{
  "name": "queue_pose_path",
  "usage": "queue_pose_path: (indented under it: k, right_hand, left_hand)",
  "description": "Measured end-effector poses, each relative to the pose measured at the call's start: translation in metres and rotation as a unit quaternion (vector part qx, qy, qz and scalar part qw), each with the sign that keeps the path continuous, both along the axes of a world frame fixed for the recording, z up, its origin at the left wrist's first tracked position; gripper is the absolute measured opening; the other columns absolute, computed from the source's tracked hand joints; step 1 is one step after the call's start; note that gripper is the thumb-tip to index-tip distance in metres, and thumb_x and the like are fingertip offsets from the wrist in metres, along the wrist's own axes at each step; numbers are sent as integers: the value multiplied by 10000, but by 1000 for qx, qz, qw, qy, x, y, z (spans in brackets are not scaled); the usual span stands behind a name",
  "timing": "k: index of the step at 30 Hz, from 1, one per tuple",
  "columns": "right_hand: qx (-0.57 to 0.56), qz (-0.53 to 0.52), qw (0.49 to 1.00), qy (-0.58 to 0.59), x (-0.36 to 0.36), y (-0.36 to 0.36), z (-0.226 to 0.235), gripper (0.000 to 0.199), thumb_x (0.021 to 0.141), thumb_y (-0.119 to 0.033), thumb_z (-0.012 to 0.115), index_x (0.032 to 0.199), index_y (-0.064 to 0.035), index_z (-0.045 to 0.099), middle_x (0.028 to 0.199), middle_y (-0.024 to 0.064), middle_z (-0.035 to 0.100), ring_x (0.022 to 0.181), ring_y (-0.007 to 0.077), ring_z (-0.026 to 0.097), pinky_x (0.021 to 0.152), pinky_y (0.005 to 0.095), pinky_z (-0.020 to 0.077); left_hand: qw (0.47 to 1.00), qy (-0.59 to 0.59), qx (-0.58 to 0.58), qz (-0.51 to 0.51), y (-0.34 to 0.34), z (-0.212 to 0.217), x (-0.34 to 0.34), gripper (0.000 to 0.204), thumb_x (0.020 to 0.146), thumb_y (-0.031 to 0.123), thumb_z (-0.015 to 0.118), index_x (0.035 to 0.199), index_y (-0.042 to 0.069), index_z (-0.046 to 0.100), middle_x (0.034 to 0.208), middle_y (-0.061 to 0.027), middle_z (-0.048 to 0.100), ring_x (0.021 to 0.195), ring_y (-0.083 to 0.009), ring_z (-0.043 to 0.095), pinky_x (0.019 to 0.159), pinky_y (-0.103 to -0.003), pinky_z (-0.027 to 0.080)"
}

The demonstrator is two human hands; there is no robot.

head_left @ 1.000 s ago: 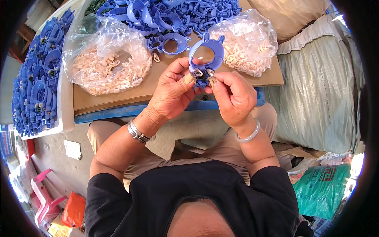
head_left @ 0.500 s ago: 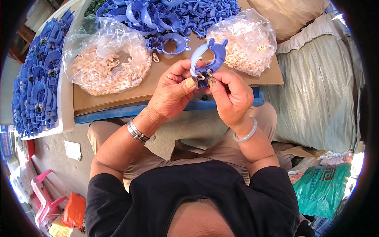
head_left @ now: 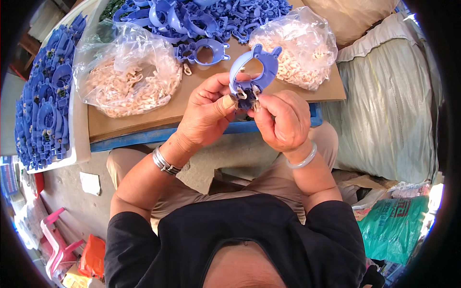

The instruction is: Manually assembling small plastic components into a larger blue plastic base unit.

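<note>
Two hands: we see the left hand and right hand meeting at the held blue frame, our landmark, raised over the near edge of the counter.
Left grip: clamped on the frame's lower left, thumb uppermost, presumably so that the eared ring stands free and the narrow end faces the eyes.
Right grip: thumb and forefinger at the frame's lower right; we cannot tell whether they pinch or merely touch, the fingertips hiding the contact.
Cream loops: the left loop and right loop flank the frame's narrow end, below its ring.
Clear bags: the left bag lies left of the frame, the right bag just right and beyond; both contain similar loops, probably for easy reach by either hand.
Second frame: flat, beyond and left of ours, a loose loop near it.
Blue heap: farther beyond, leftward, perhaps to spare working room.
White tub: well apart, far left of the frame, filled with blue pieces.
</note>
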State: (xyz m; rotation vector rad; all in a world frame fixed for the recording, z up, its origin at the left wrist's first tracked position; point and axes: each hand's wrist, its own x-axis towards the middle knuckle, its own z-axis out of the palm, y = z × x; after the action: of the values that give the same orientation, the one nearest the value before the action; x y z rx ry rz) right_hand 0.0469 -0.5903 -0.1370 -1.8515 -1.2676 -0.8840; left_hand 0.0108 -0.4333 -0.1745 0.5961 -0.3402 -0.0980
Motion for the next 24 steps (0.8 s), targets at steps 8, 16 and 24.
queue_pose_path:
  k: [8, 16, 24]
  right_hand:
    - [-16, -1, 1000, 1, 1, 0, 2, 198, 635, 26, 626, 818, 0, 554, 641, 85, 527, 494, 228, 506, 441, 309, 396]
    - [35, -13, 990, 138, -9, 5, 3, 61, 760, -9, 599, 801, 7, 556, 634, 83, 560, 520, 159, 526, 476, 247, 405]
    - [83, -20, 952, 295, -17, 5, 4, 43, 785, -10, 585, 806, 22, 564, 657, 47, 573, 554, 75, 504, 509, 208, 413]
  left_hand:
    - [1000, 1, 23, 9, 1, 3, -1, 362, 814, 119, 594, 1143, 34, 470, 1068, -107, 571, 894, -174, 580, 778, -323, 487]
    - [993, -46, 96, 55, 2, 0, 1, 363, 792, 130, 625, 1109, 27, 480, 967, -88, 594, 865, -162, 578, 763, -306, 486]
    - [983, -72, 144, 92, 3, 3, -1, 344, 793, 147, 626, 1081, 19, 488, 945, -79, 589, 856, -154, 573, 763, -301, 486]
